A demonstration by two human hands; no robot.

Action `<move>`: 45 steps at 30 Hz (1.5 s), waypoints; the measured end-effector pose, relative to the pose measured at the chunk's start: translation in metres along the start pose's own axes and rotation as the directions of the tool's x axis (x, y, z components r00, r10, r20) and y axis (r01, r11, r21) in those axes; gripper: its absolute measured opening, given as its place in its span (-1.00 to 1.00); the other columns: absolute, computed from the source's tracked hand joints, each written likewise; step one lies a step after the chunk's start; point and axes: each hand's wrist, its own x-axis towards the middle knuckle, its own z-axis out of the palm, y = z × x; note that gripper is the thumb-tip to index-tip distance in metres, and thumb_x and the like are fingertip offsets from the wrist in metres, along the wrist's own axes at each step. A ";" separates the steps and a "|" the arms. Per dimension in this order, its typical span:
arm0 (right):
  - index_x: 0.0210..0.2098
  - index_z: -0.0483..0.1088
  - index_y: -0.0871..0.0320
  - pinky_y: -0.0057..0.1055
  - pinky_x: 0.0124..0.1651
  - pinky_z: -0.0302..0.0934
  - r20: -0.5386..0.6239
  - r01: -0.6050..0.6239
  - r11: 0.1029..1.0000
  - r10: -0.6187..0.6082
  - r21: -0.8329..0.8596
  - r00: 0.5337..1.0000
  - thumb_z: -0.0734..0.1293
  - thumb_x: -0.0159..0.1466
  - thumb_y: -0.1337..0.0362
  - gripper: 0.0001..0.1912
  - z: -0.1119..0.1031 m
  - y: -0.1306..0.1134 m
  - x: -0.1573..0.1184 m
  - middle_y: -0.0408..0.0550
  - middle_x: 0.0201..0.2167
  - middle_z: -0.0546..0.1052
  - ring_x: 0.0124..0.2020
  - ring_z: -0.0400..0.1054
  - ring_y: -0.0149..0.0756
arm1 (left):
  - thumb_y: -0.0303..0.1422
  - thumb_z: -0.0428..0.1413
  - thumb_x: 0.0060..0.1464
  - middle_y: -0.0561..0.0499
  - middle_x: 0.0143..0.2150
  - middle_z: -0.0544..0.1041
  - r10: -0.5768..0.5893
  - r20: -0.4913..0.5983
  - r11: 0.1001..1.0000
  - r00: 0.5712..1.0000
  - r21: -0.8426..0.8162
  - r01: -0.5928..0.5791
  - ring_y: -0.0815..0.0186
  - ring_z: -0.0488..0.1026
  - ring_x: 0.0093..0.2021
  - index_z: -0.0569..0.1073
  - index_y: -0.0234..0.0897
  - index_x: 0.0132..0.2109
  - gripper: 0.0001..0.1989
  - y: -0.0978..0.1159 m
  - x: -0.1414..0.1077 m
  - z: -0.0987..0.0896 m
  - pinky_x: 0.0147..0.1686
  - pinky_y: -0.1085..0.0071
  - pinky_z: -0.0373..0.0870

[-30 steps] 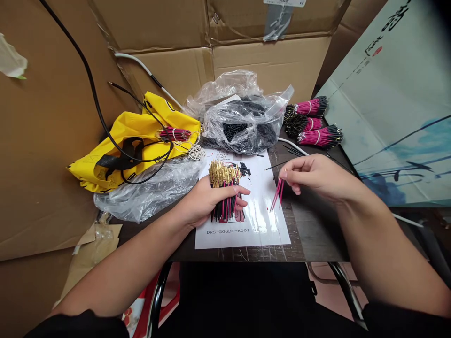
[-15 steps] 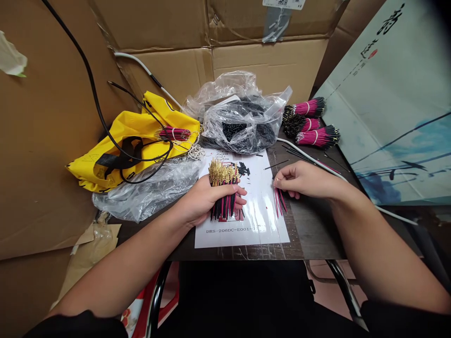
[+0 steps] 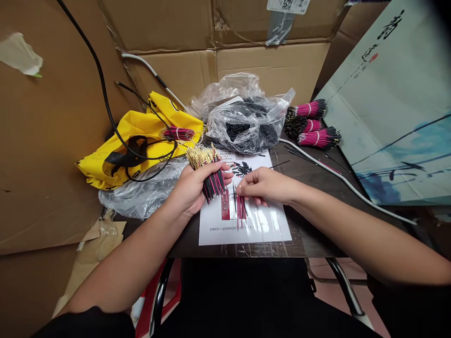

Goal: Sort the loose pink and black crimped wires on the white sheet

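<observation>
A thick bundle of black and pink wires [image 3: 213, 184] with gold metal ends is gripped in my left hand [image 3: 193, 190], tilted so the gold ends point up and left. Between the thumb and fingers of my right hand [image 3: 259, 186] hang a few loose pink and black wires [image 3: 241, 206], pointing down over the printed sheet [image 3: 253, 234]. The two hands are apart, with the right one lower and to the right of the bundle. Short black sleeve pieces [image 3: 242, 168] lie scattered on the sheet just behind my right hand.
A clear plastic bag [image 3: 243, 124] full of black pieces stands at the back. To its right lie banded wire bundles [image 3: 319, 137]. A yellow bag [image 3: 120, 136] with another wire bundle [image 3: 179, 133] is on the left. A white cable [image 3: 352, 187] crosses the table's right side.
My right hand has moved left over the sheet, bringing its few wires along. My left hand has shifted slightly left and up, and its bundle is now more tilted.
</observation>
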 end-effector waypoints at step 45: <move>-0.04 0.50 0.01 -0.32 -0.20 0.18 0.200 0.299 0.248 -0.356 -0.922 0.913 0.14 0.25 0.52 -0.54 -0.076 0.039 -0.072 0.05 -0.18 0.39 -0.26 0.30 -0.22 | -0.47 0.25 0.04 -0.13 -0.35 0.63 -0.222 0.117 0.973 0.968 0.093 0.212 0.24 0.61 -0.42 0.54 -0.41 -0.24 -0.89 -0.006 -0.002 0.000 -0.46 0.40 0.60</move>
